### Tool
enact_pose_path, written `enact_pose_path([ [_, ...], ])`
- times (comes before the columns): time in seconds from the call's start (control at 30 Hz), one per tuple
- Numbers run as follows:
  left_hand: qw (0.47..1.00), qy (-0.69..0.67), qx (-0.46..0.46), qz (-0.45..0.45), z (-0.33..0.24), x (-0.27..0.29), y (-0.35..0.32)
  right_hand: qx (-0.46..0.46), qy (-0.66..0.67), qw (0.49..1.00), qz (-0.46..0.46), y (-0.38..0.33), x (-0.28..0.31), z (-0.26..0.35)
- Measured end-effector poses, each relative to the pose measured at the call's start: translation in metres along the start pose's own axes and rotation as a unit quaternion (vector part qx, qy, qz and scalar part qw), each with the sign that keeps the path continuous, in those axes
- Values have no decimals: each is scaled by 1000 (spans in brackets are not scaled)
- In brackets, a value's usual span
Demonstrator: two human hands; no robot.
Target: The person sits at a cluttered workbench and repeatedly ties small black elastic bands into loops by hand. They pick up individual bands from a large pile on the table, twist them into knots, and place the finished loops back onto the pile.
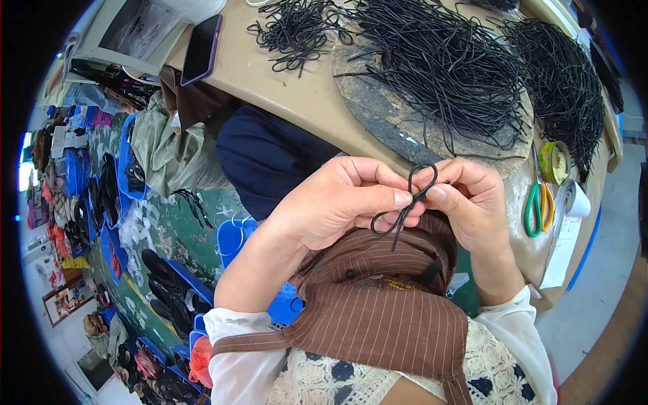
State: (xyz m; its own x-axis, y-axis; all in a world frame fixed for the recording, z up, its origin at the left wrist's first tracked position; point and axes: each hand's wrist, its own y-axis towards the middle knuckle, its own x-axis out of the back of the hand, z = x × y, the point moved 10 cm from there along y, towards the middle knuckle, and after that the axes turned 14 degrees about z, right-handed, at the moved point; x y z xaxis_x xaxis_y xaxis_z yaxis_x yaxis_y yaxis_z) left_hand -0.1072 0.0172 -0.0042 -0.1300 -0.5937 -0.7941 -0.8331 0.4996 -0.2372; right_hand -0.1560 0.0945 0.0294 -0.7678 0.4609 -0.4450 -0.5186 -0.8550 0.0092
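Observation:
Between my hands, above my lap and just off the table edge, is a thin black cord point(397, 228) looped into a bow shape, with one loop standing up and another hanging to the left. My left hand point(341, 202) pinches it near the middle with thumb and index finger. On the other side my right hand point(466, 196) pinches the cord by the upper loop, its fingers curled. A large pile of loose black cords point(439, 67) lies just beyond on a round, worn board point(378, 111). Several looped cords point(300, 30) form a smaller heap to its left.
More black cords point(560, 81) lie at the right. Near them are green-handled scissors point(533, 209), a round tin point(554, 163) and a white roll point(576, 200). A phone point(201, 50) rests at the table's left edge. Blue bins point(233, 237) stand on the floor to the left.

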Motion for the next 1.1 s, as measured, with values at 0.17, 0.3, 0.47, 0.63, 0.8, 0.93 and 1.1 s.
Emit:
enact_pose_path([
  [0.17,999,18,39,-14,2,-2,-2,-38,34,999,-1,-3,6,-8],
  [0.3,999,13,46,-1,3,-2,-1,-57,99,993,-10,-5,8,-20],
  [0.47,997,58,33,-36,1,17,0,-48,67,995,-51,-9,13,-30],
  [0.63,944,294,-44,-142,-67,49,-13,-63,-222,964,-133,-23,48,-2],
  [0.8,403,743,-275,-459,-205,33,-72,-48,-425,881,-204,-9,71,49],
  [0.93,525,705,-313,-360,-159,2,-45,-75,-587,775,-220,19,81,59],
  [1.1,604,725,-254,-215,-86,-38,-13,-92,-672,718,-159,50,97,46],
])
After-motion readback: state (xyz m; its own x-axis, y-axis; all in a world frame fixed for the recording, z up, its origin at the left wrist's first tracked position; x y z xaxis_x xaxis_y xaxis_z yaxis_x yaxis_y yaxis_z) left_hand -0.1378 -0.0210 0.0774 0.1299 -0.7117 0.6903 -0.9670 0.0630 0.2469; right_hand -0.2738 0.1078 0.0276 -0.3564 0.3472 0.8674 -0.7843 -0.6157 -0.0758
